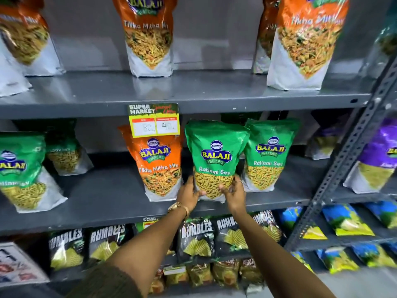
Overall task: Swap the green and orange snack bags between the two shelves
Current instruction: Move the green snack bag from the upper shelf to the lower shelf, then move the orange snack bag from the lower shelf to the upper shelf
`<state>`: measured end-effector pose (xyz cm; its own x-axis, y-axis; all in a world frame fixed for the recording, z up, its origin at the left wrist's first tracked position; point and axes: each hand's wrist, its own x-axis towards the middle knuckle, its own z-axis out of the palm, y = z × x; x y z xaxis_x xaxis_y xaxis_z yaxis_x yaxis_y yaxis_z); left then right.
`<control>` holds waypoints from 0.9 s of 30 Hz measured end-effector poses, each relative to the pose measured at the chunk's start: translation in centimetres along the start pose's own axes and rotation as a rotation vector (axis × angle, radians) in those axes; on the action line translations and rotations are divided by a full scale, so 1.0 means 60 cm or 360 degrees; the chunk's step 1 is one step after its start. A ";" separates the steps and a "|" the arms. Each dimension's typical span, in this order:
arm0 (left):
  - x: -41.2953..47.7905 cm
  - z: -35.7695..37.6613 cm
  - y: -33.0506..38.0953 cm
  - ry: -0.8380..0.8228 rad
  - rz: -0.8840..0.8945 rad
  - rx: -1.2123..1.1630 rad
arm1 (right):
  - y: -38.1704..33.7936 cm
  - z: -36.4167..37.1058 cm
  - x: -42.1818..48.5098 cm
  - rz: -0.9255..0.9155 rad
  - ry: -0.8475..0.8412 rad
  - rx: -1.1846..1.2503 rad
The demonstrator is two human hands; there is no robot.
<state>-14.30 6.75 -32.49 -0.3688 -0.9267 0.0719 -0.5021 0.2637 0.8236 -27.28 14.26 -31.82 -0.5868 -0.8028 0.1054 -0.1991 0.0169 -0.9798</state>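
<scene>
A green Ratlami Sev bag [214,155] stands upright at the middle of the middle shelf [107,190]. My left hand [189,195] grips its lower left corner and my right hand [234,193] grips its lower right corner. An orange Tikha Mitha Mix bag [159,166] stands just left of it on the same shelf, and another green bag [268,155] stands just right. The top shelf [193,91] carries orange bags at the centre [148,35], at the right [305,41] and at the left [23,35]. More green bags [21,171] stand at the far left of the middle shelf.
A yellow price tag [154,120] hangs from the top shelf's front edge over the orange bag. Black Rumbles chip bags [195,237] fill the shelf below. A slotted metal upright [343,164] divides off a right rack holding a purple bag [378,155] and blue bags [343,220].
</scene>
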 end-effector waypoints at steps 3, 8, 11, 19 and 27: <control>0.018 0.008 0.013 -0.0012 -0.0009 -0.0029 | 0.005 0.011 0.026 0.0094 0.0051 -0.0052; 0.014 0.005 -0.015 -0.0010 -0.0066 -0.0335 | 0.021 0.010 0.037 0.0117 0.0054 -0.0090; -0.032 -0.014 -0.037 0.0051 0.0002 -0.0395 | 0.018 0.017 0.002 0.0173 0.0353 0.0111; -0.073 -0.093 -0.102 0.0959 0.0182 -0.0090 | -0.014 0.159 -0.070 -0.0019 -0.0219 -0.0078; -0.017 -0.169 -0.136 0.0329 -0.0280 -0.0643 | -0.058 0.238 -0.003 0.0181 -0.0426 -0.0304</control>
<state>-1.90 2.84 -33.55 -0.1220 -0.9925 -0.0118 -0.1842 0.0110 0.9828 -15.27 5.82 -30.83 -0.3918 -0.9169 -0.0759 -0.3022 0.2061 -0.9307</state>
